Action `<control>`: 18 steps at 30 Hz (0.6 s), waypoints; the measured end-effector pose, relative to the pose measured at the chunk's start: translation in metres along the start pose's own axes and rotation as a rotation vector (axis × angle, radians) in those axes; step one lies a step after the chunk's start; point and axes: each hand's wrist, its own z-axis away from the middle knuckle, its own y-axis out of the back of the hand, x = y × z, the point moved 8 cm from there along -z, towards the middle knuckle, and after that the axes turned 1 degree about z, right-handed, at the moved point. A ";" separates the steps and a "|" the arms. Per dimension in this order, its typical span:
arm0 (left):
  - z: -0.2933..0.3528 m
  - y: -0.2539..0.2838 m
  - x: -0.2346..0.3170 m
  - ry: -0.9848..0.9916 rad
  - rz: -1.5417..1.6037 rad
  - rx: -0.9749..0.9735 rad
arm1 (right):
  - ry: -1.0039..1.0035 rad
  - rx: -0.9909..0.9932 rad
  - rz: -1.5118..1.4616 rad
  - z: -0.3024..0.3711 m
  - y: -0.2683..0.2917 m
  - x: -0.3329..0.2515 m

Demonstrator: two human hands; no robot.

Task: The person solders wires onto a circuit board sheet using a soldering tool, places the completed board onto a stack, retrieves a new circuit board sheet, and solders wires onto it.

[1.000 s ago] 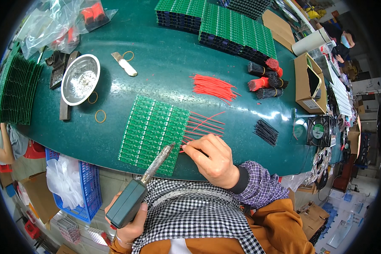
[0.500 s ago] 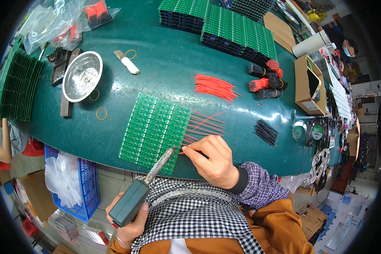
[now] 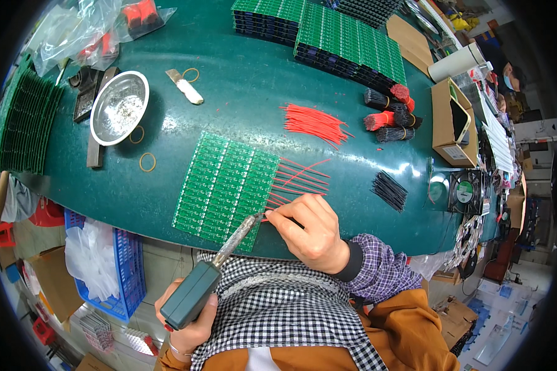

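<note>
My left hand (image 3: pixel 192 321) is wrapped round the dark green handle of a soldering iron (image 3: pixel 195 290). The iron's tip reaches the right edge of a green circuit board panel (image 3: pixel 220 188) lying flat on the table. Beside the tip, my right hand (image 3: pixel 312 232) pinches a red wire (image 3: pixel 267 214) against that edge; the wire is mostly hidden by my fingers. Above my fingers, several red wires (image 3: pixel 303 175) stick out to the right from the panel's edge, one lying crosswise over the others.
Loose red wires (image 3: pixel 315 125) lie beyond the panel, black wires (image 3: pixel 388 191) to the right. Bundled wires (image 3: pixel 393 117) and stacked boards (image 3: pixel 349 49) stand farther back. A metal bowl (image 3: pixel 120 108) is at left, a small fan (image 3: pixel 466 191) at right, a blue crate (image 3: pixel 130 272) below the table edge.
The iron's tip and my right fingers have shifted very slightly upward along the panel's edge. The panel looks nearly unmoved, and both hands keep their grip.
</note>
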 end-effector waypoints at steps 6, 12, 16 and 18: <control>0.006 0.008 -0.007 -0.076 -0.012 0.055 | 0.016 -0.010 0.029 0.001 -0.001 -0.001; 0.006 0.008 -0.002 -0.092 0.010 0.093 | 0.009 0.007 0.027 -0.001 0.001 -0.003; 0.007 0.008 0.001 -0.064 -0.001 0.096 | 0.063 0.059 -0.005 0.001 0.008 -0.009; 0.013 0.012 -0.005 -0.077 -0.003 0.167 | 0.045 0.040 -0.014 0.005 0.007 -0.010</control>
